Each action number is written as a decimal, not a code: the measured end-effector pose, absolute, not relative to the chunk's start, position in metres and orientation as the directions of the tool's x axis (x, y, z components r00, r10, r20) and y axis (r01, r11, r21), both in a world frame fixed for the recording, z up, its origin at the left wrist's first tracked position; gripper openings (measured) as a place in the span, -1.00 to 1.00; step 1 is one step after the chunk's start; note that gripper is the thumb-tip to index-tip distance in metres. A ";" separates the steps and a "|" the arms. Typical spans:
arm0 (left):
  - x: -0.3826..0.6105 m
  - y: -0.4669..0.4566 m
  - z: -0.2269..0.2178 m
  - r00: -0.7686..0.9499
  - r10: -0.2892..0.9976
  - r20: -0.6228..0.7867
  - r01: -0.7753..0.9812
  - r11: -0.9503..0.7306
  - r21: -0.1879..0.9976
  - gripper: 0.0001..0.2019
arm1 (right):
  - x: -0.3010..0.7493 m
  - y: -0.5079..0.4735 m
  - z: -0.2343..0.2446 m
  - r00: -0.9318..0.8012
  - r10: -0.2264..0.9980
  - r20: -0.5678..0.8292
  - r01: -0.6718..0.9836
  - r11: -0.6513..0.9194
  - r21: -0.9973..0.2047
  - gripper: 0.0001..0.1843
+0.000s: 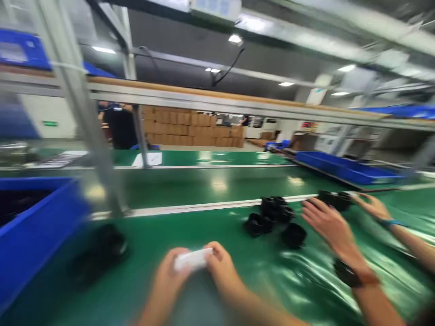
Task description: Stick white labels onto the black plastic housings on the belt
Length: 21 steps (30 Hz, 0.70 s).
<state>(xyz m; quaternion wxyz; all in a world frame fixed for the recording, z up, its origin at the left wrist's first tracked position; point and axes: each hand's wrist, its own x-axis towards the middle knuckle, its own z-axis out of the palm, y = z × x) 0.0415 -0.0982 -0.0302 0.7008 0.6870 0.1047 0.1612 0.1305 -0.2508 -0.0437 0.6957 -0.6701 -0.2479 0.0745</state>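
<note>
Between my two hands is a small white oblong piece (192,260), blurred, its exact kind unclear. My left hand (171,267) grips its left end, and my right hand (220,267) pinches the right end. Both are held low over the green table mat (152,235). Ahead and to the right of my right hand stands a cluster of black ring-shaped parts (268,215). More dark parts (105,246), smeared by motion, lie left of my left hand.
A blue bin (44,222) with dark contents stands at the left, beside a metal post (81,113). At the right, a co-worker's hands (328,222) reach to other black parts. A blue tray (343,167) sits farther back. A shelf rail (217,102) crosses overhead.
</note>
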 end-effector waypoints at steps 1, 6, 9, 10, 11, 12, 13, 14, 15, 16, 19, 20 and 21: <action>0.042 -0.098 -0.025 0.923 0.380 0.061 -0.069 0.008 0.998 -0.58 | 0.132 -0.249 -0.049 0.853 0.464 0.240 0.220 0.098 -0.971 -0.72; 0.038 -0.098 -0.019 0.938 0.345 0.043 -0.055 0.025 0.998 -0.81 | 0.138 -0.262 -0.050 0.773 0.548 0.321 0.375 0.014 -0.927 -0.65; 0.036 -0.101 -0.017 0.946 0.320 0.044 -0.039 -0.022 0.999 -0.84 | 0.136 -0.266 -0.047 0.699 0.607 0.378 0.495 -0.029 -0.868 -0.76; 0.036 -0.102 -0.015 0.946 0.322 0.041 -0.030 -0.037 0.999 -0.84 | 0.136 -0.266 -0.047 0.675 0.628 0.388 0.524 -0.038 -0.851 -0.83; 0.036 -0.102 -0.014 0.947 0.318 0.036 -0.022 -0.048 0.999 -0.83 | 0.135 -0.265 -0.047 0.657 0.645 0.392 0.545 -0.047 -0.837 -0.89; 0.036 -0.102 -0.012 0.950 0.310 0.037 -0.020 -0.057 0.998 -0.84 | 0.134 -0.265 -0.046 0.646 0.655 0.392 0.559 -0.056 -0.827 -0.93; 0.036 -0.101 -0.010 0.953 0.301 0.040 -0.021 -0.066 0.998 -0.84 | 0.134 -0.265 -0.045 0.642 0.661 0.389 0.566 -0.066 -0.822 -0.93; 0.037 -0.100 -0.009 0.957 0.288 0.041 -0.020 -0.077 0.997 -0.85 | 0.134 -0.264 -0.044 0.642 0.665 0.383 0.567 -0.076 -0.820 -0.93; 0.037 -0.099 -0.010 0.957 0.285 0.049 -0.024 -0.093 0.995 -0.85 | 0.134 -0.264 -0.043 0.644 0.667 0.375 0.565 -0.084 -0.821 -0.92; 0.037 -0.097 -0.011 0.957 0.284 0.061 -0.031 -0.111 0.993 -0.84 | 0.133 -0.264 -0.041 0.648 0.667 0.368 0.561 -0.091 -0.823 -0.91; 0.036 -0.094 -0.023 0.954 0.282 0.104 -0.059 -0.165 0.985 -0.79 | 0.128 -0.262 -0.036 0.674 0.645 0.362 0.550 -0.110 -0.828 -0.95; 0.035 -0.094 -0.029 0.955 0.276 0.112 -0.064 -0.178 0.982 -0.77 | 0.125 -0.260 -0.035 0.687 0.628 0.367 0.550 -0.118 -0.827 -0.96; 0.035 -0.094 -0.035 0.955 0.273 0.115 -0.064 -0.189 0.980 -0.74 | 0.122 -0.258 -0.034 0.699 0.609 0.375 0.553 -0.127 -0.824 -0.97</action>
